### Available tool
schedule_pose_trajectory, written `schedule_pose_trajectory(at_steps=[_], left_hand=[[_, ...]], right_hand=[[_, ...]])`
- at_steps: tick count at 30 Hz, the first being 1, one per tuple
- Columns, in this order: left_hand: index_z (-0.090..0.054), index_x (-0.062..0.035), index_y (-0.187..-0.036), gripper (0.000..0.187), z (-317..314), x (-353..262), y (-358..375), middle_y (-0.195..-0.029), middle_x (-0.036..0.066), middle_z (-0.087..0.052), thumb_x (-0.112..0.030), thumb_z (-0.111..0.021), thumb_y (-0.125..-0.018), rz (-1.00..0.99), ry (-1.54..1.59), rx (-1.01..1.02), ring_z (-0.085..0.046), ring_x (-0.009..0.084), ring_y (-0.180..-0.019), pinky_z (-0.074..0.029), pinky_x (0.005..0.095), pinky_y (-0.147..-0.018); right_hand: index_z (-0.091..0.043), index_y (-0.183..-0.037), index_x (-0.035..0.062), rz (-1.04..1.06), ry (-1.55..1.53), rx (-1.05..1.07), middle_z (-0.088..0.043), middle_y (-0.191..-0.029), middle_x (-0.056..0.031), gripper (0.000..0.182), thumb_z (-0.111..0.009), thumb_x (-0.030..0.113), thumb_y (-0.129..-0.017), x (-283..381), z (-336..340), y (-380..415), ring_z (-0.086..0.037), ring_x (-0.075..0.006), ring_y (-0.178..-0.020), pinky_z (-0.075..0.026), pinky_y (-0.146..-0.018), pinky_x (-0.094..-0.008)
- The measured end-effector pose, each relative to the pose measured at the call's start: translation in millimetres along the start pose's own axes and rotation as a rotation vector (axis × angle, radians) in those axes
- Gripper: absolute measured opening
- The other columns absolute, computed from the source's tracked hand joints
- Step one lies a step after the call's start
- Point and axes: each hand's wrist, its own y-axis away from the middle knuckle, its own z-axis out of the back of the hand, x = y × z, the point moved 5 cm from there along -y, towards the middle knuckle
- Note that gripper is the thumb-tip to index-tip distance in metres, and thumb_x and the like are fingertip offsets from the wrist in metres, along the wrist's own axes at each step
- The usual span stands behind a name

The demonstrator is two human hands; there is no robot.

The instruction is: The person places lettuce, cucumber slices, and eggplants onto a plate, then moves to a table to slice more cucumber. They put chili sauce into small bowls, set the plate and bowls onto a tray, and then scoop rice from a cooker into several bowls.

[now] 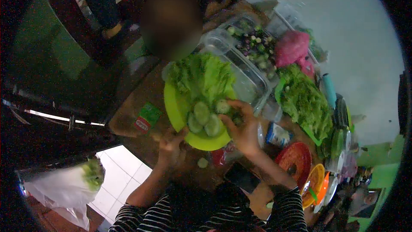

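Observation:
A lime-green plate (172, 107) is tilted up above the wooden table. It carries lettuce leaves (201, 75) and several cucumber slices (201, 112). My left hand (169, 145) grips the plate's lower rim from below. My right hand (242, 126) reaches over the plate's right side, its fingertips on a cucumber slice (222, 106) there. One loose cucumber slice (202, 162) lies on the table below the plate. Both my sleeves are black-and-white striped.
Clear plastic containers (251, 79) with chopped vegetables stand behind the plate. A heap of lettuce (307, 103), a pink bag (292, 47), a red strainer (296, 159), a phone (242, 177), a small green packet (147, 118). Another person sits across the table. A white bag (64, 189) is on the floor.

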Motion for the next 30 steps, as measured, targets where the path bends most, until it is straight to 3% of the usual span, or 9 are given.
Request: schedule_pose_trajectory(at_steps=[5, 7, 10, 14, 19, 21, 25, 27, 30], left_hand=[[-0.053, -0.0017, -0.104, 0.027, -5, 25, 2, -0.09, 0.007, -0.058, -0.012, -0.059, -0.08, 0.329, 0.437, 0.013, -0.057, 0.0158, -0.077, -0.048, 0.0269, -0.064], [-0.052, -0.0018, -0.105, 0.027, -17, 40, 9, -0.091, 0.007, -0.058, -0.013, -0.058, -0.081, 0.828, 0.89, -0.013, -0.057, 0.016, -0.077, -0.049, 0.0273, -0.064], [-0.051, -0.0022, -0.106, 0.028, -20, 32, 6, -0.093, 0.007, -0.058, -0.012, -0.057, -0.081, 0.806, 1.079, -0.093, -0.058, 0.0165, -0.08, -0.049, 0.0283, -0.065], [-0.051, -0.0112, -0.118, 0.053, -12, 43, 8, -0.119, 0.017, -0.049, -0.023, -0.063, -0.068, 0.395, 0.68, 0.132, -0.04, 0.0356, -0.115, -0.019, 0.0525, -0.1], [-0.051, -0.0098, -0.118, 0.052, -8, 46, 5, -0.116, 0.016, -0.052, -0.023, -0.064, -0.069, 0.414, 0.509, 0.127, -0.045, 0.033, -0.111, -0.023, 0.0506, -0.096], [-0.052, -0.009, -0.117, 0.051, -7, 47, 4, -0.114, 0.015, -0.054, -0.023, -0.064, -0.069, 0.416, 0.525, 0.108, -0.047, 0.0318, -0.109, -0.026, 0.0494, -0.095], [-0.045, -0.0034, -0.113, 0.032, -21, 40, -5, -0.101, 0.007, -0.055, -0.008, -0.052, -0.083, 0.757, 1.2, -0.009, -0.057, 0.0187, -0.086, -0.052, 0.031, -0.066], [-0.044, -0.0034, -0.114, 0.032, -9, 29, -9, -0.101, 0.007, -0.055, -0.008, -0.052, -0.084, 0.353, 0.654, 0.034, -0.057, 0.0182, -0.085, -0.052, 0.0303, -0.065], [-0.044, -0.0037, -0.115, 0.032, -3, 16, -11, -0.101, 0.007, -0.054, -0.009, -0.051, -0.084, 0.144, 0.336, 0.102, -0.057, 0.0181, -0.085, -0.052, 0.0306, -0.065]], right_hand=[[-0.054, -0.102, 0.0058, 0.02, 0.156, 0.041, -0.057, -0.095, -0.0118, 0.035, -0.069, 0.01, -0.071, 5, 1, 0, -0.052, -0.0246, -0.086, -0.042, -0.077, -0.0332], [-0.055, -0.102, 0.0041, 0.145, 0.223, 0.025, -0.059, -0.09, -0.0094, 0.035, -0.07, 0.008, -0.071, 6, 2, -2, -0.054, -0.0139, -0.074, -0.046, -0.064, -0.0251], [-0.057, -0.099, 0.0047, 0.06, 0.208, 0.024, -0.06, -0.083, -0.0074, 0.031, -0.07, 0.009, -0.071, 12, 8, -3, -0.054, -0.0135, -0.068, -0.045, -0.062, -0.0246], [-0.058, -0.097, 0.0036, 0.077, 0.131, -0.024, -0.061, -0.079, -0.0048, 0.026, -0.068, 0.012, -0.074, 9, 13, -3, -0.055, -0.0134, -0.065, -0.045, -0.062, -0.0247], [-0.053, -0.103, 0.0013, -0.316, -0.435, -0.012, -0.057, -0.101, -0.0118, 0.027, -0.058, 0.004, -0.076, -23, 15, -7, -0.055, -0.0235, -0.095, -0.041, -0.086, -0.0313], [-0.051, -0.107, 0.0009, -0.373, -0.665, -0.054, -0.056, -0.099, -0.0112, 0.028, -0.053, 0.015, -0.083, -39, 13, -7, -0.053, -0.0192, -0.088, -0.041, -0.08, -0.0295], [-0.047, -0.112, 0.0008, -0.583, -1.252, 0.058, -0.053, -0.105, -0.0125, 0.031, -0.049, 0.017, -0.085, -11, 8, -4, -0.053, -0.0201, -0.085, -0.042, -0.076, -0.03], [-0.047, -0.112, 0.0013, -0.473, -1.12, 0.083, -0.051, -0.108, -0.0124, 0.033, -0.052, 0.011, -0.081, -22, 7, -5, -0.053, -0.0202, -0.087, -0.043, -0.076, -0.0297], [-0.047, -0.112, 0.0032, -0.34, -0.666, 0.07, -0.053, -0.105, -0.0129, 0.039, -0.054, -0.002, -0.074, -5, 7, 3, -0.052, -0.0218, -0.096, -0.042, -0.083, -0.0305]])
